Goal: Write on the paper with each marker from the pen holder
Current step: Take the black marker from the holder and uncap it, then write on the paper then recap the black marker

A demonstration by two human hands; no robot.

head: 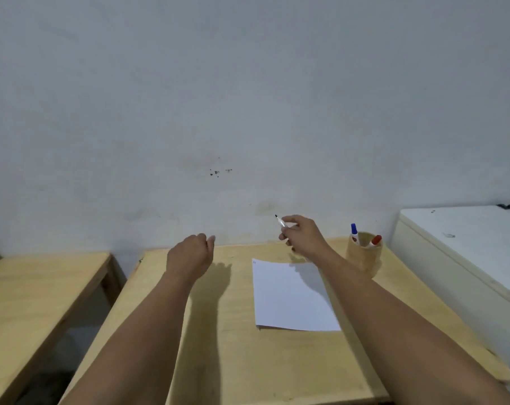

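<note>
A white sheet of paper (291,296) lies on the wooden table (233,346), right of its middle. My right hand (302,236) is raised above the paper's far edge and grips an uncapped black marker (280,221), tip pointing up and left. My left hand (191,254) hovers over the table to the left of the paper, fingers curled closed; whether it holds something is hidden. A wooden pen holder (364,255) stands at the far right of the table with a blue-capped marker (354,232) and a red-capped marker (375,240) in it.
A second wooden table (37,290) stands to the left across a gap. A white cabinet or counter (464,238) stands to the right, close to the pen holder. A plain wall rises just behind the table.
</note>
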